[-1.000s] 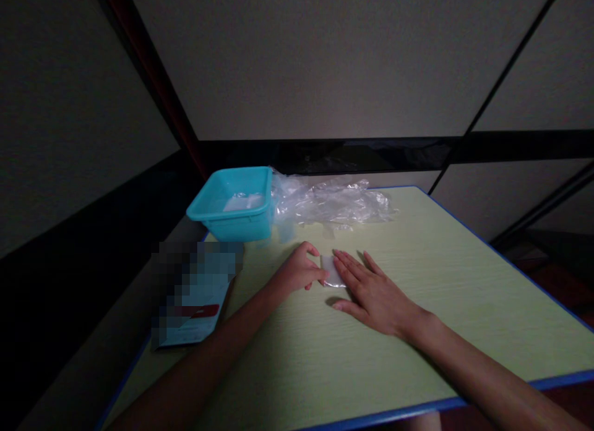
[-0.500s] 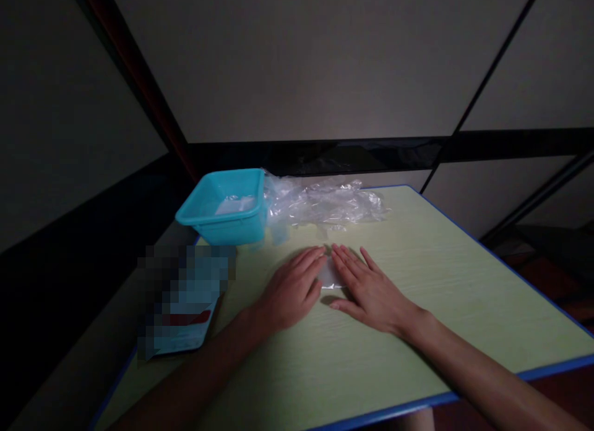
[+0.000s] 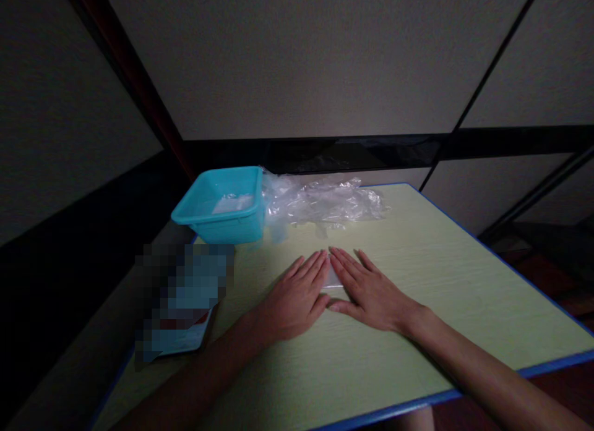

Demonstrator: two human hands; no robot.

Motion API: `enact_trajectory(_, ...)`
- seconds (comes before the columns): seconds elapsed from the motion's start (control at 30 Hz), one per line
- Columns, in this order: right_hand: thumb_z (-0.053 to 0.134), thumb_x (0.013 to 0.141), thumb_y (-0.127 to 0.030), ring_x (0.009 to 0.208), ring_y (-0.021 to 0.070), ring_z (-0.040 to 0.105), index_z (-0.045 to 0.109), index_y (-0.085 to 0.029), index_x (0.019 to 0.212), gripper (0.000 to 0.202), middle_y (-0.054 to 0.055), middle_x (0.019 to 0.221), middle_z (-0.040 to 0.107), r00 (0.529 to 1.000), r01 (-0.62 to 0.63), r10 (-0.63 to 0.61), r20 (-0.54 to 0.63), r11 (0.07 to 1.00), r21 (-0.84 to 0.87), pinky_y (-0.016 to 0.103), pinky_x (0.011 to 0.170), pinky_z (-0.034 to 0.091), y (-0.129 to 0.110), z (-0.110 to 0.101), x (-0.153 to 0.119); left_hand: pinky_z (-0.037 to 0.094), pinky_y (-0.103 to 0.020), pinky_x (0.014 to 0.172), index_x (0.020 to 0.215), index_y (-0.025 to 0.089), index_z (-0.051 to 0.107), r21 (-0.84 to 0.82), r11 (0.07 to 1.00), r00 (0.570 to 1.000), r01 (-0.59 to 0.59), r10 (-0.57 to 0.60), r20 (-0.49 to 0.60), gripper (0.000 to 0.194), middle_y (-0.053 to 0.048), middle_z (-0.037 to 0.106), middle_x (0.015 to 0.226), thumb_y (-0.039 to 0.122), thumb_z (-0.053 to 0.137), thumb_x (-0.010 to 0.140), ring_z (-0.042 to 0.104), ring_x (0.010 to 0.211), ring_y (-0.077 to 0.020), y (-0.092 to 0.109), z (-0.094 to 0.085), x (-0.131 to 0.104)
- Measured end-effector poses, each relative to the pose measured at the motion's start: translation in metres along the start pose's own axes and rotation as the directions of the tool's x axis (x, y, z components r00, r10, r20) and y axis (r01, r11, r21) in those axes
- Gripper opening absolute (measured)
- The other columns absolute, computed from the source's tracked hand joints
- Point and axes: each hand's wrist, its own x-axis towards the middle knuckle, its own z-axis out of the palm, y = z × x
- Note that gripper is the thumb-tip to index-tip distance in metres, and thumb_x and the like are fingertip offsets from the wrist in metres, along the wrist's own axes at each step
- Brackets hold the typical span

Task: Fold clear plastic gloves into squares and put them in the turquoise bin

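Observation:
A small clear plastic packet lies flat on the table, mostly covered by my hands. My left hand rests flat with its fingers stretched over the packet's left side. From the other side, my right hand lies flat on the packet's right part, its fingers extended and thumb pointing inward. The fingertips of both hands almost meet at the packet's far edge, and the thumbs come close together below it. What is inside the packet, if anything, I cannot make out.
On the yellow-green table with a blue edge, a turquoise plastic basket holding whitish packets stands at the back left. Crumpled clear plastic lies beside it. A phone-like device, partly pixelated, lies at left. Panelled wall rises behind.
My left hand has shifted slightly toward me and its fingers have spread flatter, with the thumb stretched toward the right one. My right hand has barely moved.

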Motion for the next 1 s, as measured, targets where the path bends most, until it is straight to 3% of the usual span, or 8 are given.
enact_trajectory(0.2, 0.022, 0.081, -0.067, 0.132, 0.0269, 0.017, 0.023, -0.002, 0.137, 0.086, 0.019, 0.142, 0.019, 0.993, -0.024, 0.023, 0.113, 1.0, 0.001, 0.05, 0.106, 0.019, 0.0, -0.007, 0.003, 0.011, -0.041, 0.108, 0.136, 0.006, 0.022, 0.038, 0.999, 0.999, -0.002, 0.001, 0.035, 0.059, -0.016, 0.017, 0.145, 0.042, 0.029, 0.09, 0.008, 0.134, -0.0242, 0.001, -0.002, 0.001)
enact_trajectory(0.43, 0.025, 0.084, -0.064, 0.132, 0.0242, 0.018, 0.02, -0.007, 0.139, 0.079, 0.017, 0.143, 0.022, 0.999, 0.01, -0.01, 0.044, 1.0, -0.007, 0.048, 0.107, 0.015, 0.005, -0.001, -0.001, 0.011, -0.044, 0.107, 0.14, 0.021, 0.013, -0.07, 0.987, 0.986, -0.142, 0.147, 0.074, 0.059, -0.012, 0.008, 0.147, 0.044, 0.034, 0.09, 0.002, 0.134, -0.0253, -0.014, -0.008, -0.003)
enact_trajectory(0.63, 0.025, 0.084, -0.063, 0.132, 0.0251, 0.018, 0.019, -0.006, 0.139, 0.079, 0.018, 0.143, 0.021, 0.999, 0.009, -0.008, 0.048, 1.0, -0.022, 0.048, 0.107, 0.015, 0.007, -0.001, -0.003, 0.01, -0.043, 0.107, 0.138, 0.031, 0.017, -0.16, 0.965, 0.975, -0.209, 0.218, 0.043, 0.055, -0.008, 0.004, 0.148, 0.047, 0.035, 0.089, 0.0, 0.135, -0.0236, -0.027, -0.006, -0.007)
enact_trajectory(0.77, 0.025, 0.084, -0.062, 0.132, 0.0253, 0.019, 0.02, -0.005, 0.139, 0.079, 0.018, 0.142, 0.022, 0.998, -0.004, 0.006, 0.068, 1.0, -0.031, 0.048, 0.107, 0.016, 0.01, -0.002, -0.005, 0.009, -0.042, 0.107, 0.137, 0.028, 0.023, -0.204, 0.964, 0.981, -0.173, 0.188, 0.055, 0.057, -0.007, 0.005, 0.148, 0.05, 0.039, 0.087, 0.004, 0.135, -0.0227, -0.03, -0.005, -0.01)
enact_trajectory(1.0, 0.03, 0.083, -0.063, 0.133, 0.0255, 0.015, 0.015, -0.005, 0.14, 0.083, 0.018, 0.143, 0.019, 1.0, -0.018, 0.018, -0.001, 1.0, -0.013, 0.05, 0.106, 0.017, 0.013, -0.001, -0.007, 0.01, -0.039, 0.109, 0.139, 0.014, 0.021, -0.226, 0.964, 0.99, -0.141, 0.144, -0.005, 0.073, -0.013, 0.011, 0.147, 0.048, 0.05, 0.081, 0.004, 0.135, -0.023, -0.026, -0.008, -0.01)
